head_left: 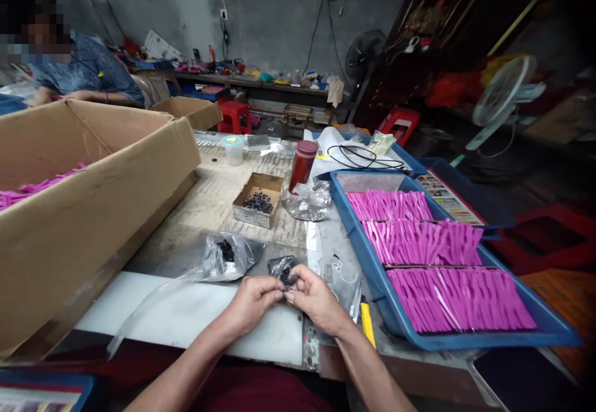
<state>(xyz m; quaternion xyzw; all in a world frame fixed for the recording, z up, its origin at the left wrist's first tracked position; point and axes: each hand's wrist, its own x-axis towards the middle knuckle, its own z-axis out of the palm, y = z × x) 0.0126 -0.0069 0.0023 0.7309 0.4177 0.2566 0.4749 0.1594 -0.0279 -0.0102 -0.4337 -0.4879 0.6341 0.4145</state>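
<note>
My left hand (254, 301) and my right hand (315, 297) meet above the near edge of the table, both closed in a pinch with the fingertips almost touching. Whatever they pinch is too small or hidden to make out. Just behind the fingers lies a small clear plastic bag (280, 267) of black pieces, partly covered by my right hand. To its left is a larger open plastic bag (218, 262), also with small black pieces inside. A white board (186, 313) lies under my left forearm. Beside my right hand rests a yellow-handled cutter (367, 322).
A blue tray (372, 275) with rows of pink plastic strips stands at right. A large cardboard box (107, 213) fills the left. Ahead are a small box (254, 216) of black parts, a red canister (303, 165) and a lidded tub (233, 153). Another person (88, 67) sits far left.
</note>
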